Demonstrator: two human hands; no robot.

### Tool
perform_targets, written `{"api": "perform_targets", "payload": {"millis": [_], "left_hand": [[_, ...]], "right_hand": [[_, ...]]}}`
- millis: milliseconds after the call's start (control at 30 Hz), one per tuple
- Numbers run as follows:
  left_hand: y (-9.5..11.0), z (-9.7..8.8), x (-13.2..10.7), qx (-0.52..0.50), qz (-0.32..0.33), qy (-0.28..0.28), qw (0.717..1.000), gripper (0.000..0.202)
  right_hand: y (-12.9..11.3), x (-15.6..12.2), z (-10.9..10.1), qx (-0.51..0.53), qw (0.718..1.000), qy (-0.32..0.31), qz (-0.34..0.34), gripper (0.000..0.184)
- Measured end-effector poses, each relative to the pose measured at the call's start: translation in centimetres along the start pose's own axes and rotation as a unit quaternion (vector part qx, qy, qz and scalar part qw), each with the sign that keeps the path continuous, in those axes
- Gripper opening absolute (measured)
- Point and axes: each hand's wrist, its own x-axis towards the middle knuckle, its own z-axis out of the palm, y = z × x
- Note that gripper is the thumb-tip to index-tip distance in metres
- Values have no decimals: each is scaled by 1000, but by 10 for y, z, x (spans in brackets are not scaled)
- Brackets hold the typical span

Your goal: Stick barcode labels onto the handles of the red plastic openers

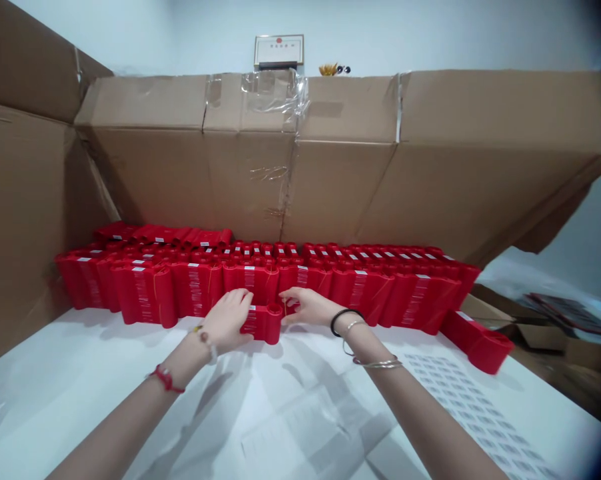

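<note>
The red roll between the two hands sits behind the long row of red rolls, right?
Not behind: the head view shows the red roll between the left hand and right hand sitting in front of the long row of red rolls.

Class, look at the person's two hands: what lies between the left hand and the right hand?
In the head view, a red bundle lies between the left hand and the right hand, in front of a row of red bundles.

Both forearms (118, 417) (415, 393) extended forward, hands (225, 321) (309, 309) near each other, fingers (294, 293) curved inward
</note>
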Motion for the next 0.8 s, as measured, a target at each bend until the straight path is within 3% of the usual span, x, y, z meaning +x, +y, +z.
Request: {"api": "perform_targets", "payload": {"millis": [167, 267, 500, 700, 800], "left_hand": [[-1, 24, 31, 64, 16, -52, 996, 55], [1, 30, 27, 94, 2, -59, 994, 52], [13, 38, 21, 126, -28, -49, 990, 45], [14, 33, 32, 114, -33, -90, 989, 32], [13, 21, 40, 86, -49, -123, 987, 27]], "right_hand": [[-2, 23, 8, -48, 998, -49, 10, 54], [-1, 26, 9, -74, 994, -77, 13, 44], [-4, 31, 11, -99, 991, -86, 10, 41], [6, 28, 20, -56, 994, -91, 33, 50], [12, 21, 34, -22, 994, -95, 40, 42]]}}
